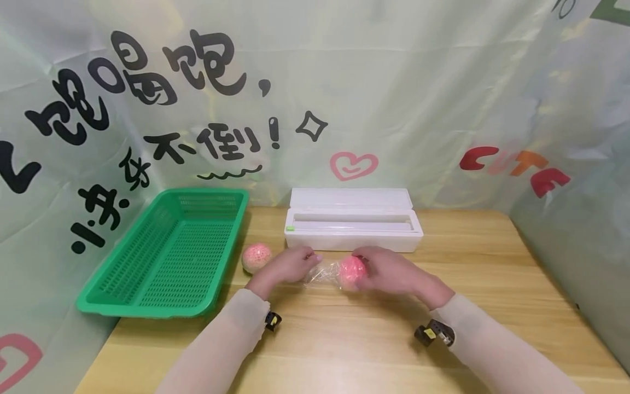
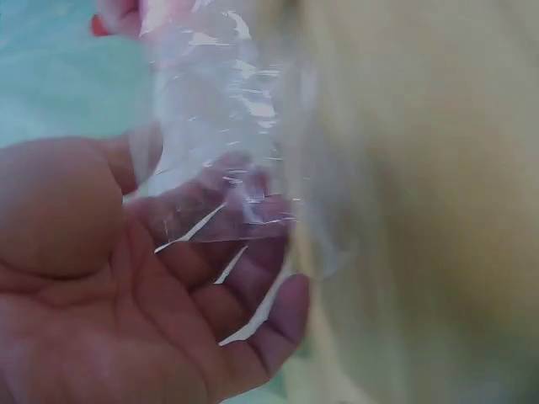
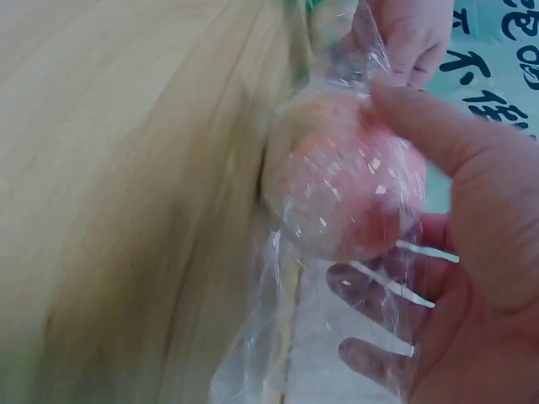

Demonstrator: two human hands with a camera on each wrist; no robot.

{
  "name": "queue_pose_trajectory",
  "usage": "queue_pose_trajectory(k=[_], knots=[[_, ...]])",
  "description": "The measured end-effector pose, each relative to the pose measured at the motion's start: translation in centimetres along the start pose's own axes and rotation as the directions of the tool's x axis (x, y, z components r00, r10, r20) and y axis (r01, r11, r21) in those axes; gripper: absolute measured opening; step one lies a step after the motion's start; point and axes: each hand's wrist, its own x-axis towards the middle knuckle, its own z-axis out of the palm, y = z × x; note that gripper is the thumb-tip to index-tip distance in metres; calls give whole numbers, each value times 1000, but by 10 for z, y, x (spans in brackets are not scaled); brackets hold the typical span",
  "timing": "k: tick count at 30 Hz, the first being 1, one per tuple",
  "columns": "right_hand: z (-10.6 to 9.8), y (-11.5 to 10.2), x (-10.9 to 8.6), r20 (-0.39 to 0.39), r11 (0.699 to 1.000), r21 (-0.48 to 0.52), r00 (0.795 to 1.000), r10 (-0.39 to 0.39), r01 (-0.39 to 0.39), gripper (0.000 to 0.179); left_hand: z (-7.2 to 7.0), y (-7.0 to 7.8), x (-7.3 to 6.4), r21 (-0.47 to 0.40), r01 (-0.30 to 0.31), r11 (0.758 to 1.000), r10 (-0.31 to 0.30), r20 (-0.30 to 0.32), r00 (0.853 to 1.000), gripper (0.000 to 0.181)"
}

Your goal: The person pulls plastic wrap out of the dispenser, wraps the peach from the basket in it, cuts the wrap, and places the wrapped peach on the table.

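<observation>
A pinkish peach wrapped in clear plastic film lies between the two hands, close over the table. My right hand holds it from the right; the right wrist view shows the thumb on the near side of the wrapped peach and the fingers behind the film. To the left, my left hand pinches the loose end of the film. Through the clear film, the left fingers show in the left wrist view. A second peach sits beside the left wrist.
Behind the hands stands a white plastic-wrap dispenser box with its lid raised. A green perforated basket occupies the table's left side. A printed cloth hangs behind the wooden table.
</observation>
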Motion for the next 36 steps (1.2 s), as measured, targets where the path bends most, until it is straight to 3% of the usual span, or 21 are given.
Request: queue_pose_trajectory(k=[4,9,18,21,24,27,30,33,36], knots=[[4,2,-1,0,1000,-5,1000,17,-17,81,13,-4,4,63,-5,998,11,-100,995,34],[7,2,-4,-25,997,-68,999,-25,23,73,18,-7,7,119,23,993,2,-206,978,31],[9,3,-13,-65,996,-78,997,-40,35,73,7,-8,3,253,44,967,-1,-167,986,27],[13,3,-21,-134,986,-148,986,-96,76,77,-2,4,3,217,32,976,13,-203,979,24],[16,2,-30,-214,950,-273,954,-212,150,78,-11,27,9,113,-56,992,79,-216,973,30],[18,-3,-36,-269,881,-409,891,-366,238,77,-15,51,19,7,-118,993,118,-129,985,49],[19,-10,-39,-285,800,-517,820,-497,305,75,-11,68,29,-91,-72,993,76,43,996,71],[19,-16,-42,-276,738,-586,774,-570,335,72,-2,72,34,-171,3,985,31,199,980,81],[18,-20,-43,-271,712,-617,760,-591,335,71,4,71,35,-282,27,959,55,279,959,79]])
